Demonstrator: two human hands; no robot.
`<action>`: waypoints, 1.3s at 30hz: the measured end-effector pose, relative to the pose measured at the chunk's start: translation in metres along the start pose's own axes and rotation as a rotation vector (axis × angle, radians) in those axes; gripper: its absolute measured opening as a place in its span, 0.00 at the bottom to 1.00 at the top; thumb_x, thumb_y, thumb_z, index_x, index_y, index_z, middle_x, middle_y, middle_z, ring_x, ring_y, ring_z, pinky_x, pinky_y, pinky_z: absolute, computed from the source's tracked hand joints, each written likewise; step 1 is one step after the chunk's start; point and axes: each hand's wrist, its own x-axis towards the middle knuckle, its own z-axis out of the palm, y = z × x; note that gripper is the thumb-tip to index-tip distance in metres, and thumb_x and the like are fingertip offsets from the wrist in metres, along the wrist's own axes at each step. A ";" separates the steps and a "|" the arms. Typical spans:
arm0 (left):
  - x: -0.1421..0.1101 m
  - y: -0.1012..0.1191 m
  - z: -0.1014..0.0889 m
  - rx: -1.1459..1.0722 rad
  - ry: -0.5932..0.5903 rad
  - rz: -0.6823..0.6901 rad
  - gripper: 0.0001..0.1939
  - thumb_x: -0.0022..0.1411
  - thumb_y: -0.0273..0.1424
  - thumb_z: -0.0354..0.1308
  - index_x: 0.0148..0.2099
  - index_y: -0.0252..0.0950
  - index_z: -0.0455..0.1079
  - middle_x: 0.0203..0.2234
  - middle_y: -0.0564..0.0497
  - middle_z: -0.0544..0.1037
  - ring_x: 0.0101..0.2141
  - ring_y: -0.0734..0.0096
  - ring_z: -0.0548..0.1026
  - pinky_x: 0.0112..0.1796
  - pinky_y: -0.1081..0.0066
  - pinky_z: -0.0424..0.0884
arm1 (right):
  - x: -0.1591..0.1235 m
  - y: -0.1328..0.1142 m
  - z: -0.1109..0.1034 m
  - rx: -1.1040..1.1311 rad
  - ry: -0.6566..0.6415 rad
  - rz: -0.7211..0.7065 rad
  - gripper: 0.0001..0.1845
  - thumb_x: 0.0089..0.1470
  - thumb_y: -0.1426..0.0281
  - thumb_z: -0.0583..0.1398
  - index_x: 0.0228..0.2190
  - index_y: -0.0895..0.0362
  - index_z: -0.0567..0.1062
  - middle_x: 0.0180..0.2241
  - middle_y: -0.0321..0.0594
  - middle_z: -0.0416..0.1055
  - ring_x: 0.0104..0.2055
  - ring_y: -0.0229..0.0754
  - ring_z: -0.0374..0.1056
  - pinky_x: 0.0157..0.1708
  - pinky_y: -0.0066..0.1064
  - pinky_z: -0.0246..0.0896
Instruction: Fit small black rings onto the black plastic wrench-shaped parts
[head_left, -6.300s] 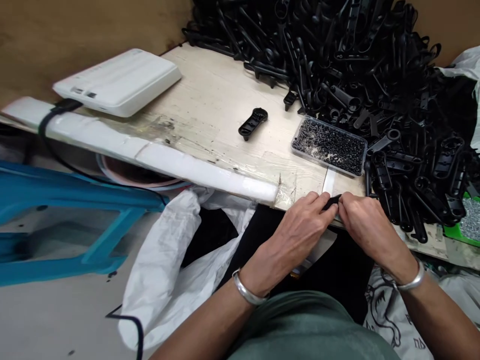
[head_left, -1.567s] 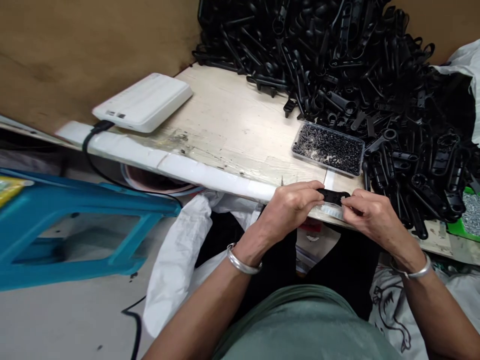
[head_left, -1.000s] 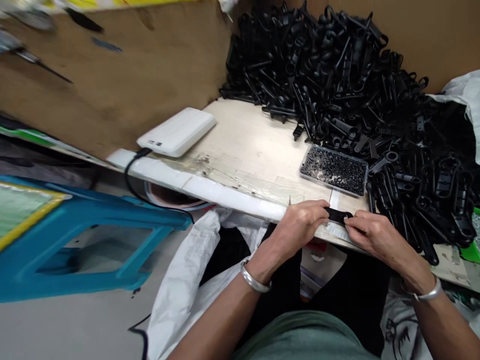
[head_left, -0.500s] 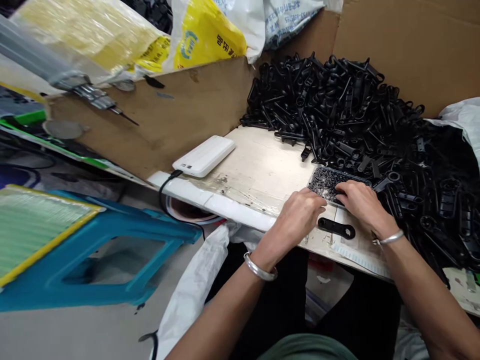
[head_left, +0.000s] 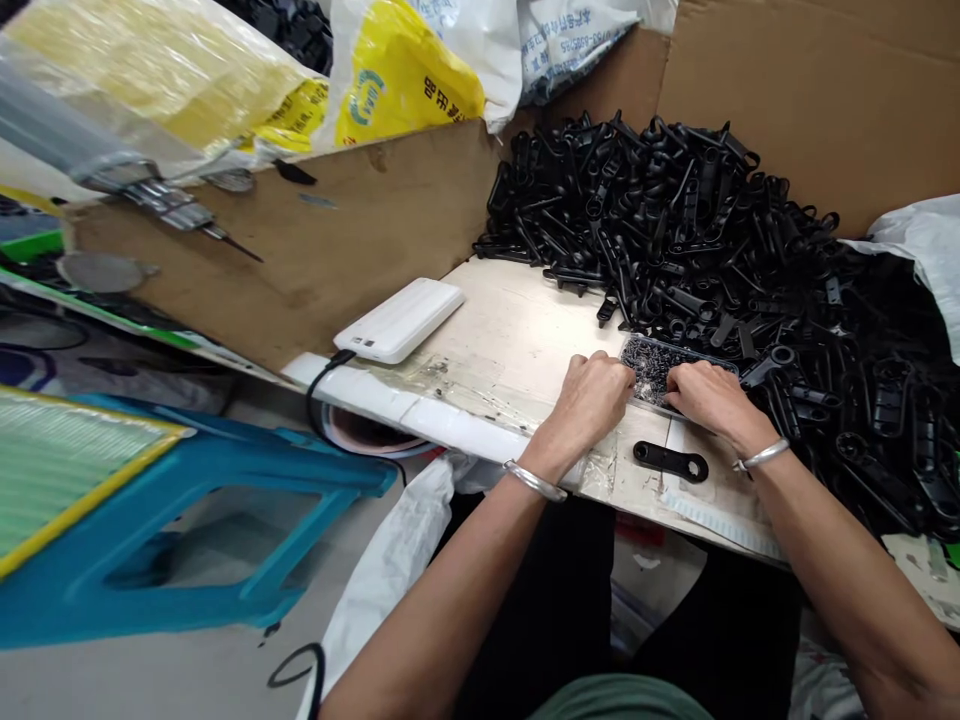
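Note:
My left hand (head_left: 596, 400) is at the left end of a clear plastic box (head_left: 651, 404), its fingers curled together and the tips hidden. Small dark screw-like pieces (head_left: 651, 368) fill the box. Over its right part is my right hand (head_left: 709, 395), fingers pinched down among the pieces; what they hold is too small to make out. Just in front of the box, a black plastic handle-like part (head_left: 671, 462) lies flat on the table, with a round hole at its right end. Neither hand touches that part.
A large heap of black plastic parts (head_left: 675, 220) covers the back and right of the table (head_left: 517, 320). A white device (head_left: 401, 320) with a black cable lies at left. A thin-tipped tool (head_left: 180, 210) hangs upper left. A blue stool (head_left: 225, 540) stands below.
The black part went from between both hands to lying on the table. My right hand moved to the box, then my left hand followed to its left end. The camera view tilted up.

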 end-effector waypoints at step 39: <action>0.045 0.017 0.024 0.061 -0.010 0.163 0.08 0.58 0.23 0.51 0.31 0.34 0.71 0.35 0.41 0.78 0.43 0.51 0.73 0.43 0.54 0.59 | -0.066 -0.009 0.017 1.161 0.203 -0.005 0.04 0.47 0.75 0.57 0.27 0.56 0.72 0.22 0.33 0.72 0.24 0.36 0.69 0.24 0.24 0.63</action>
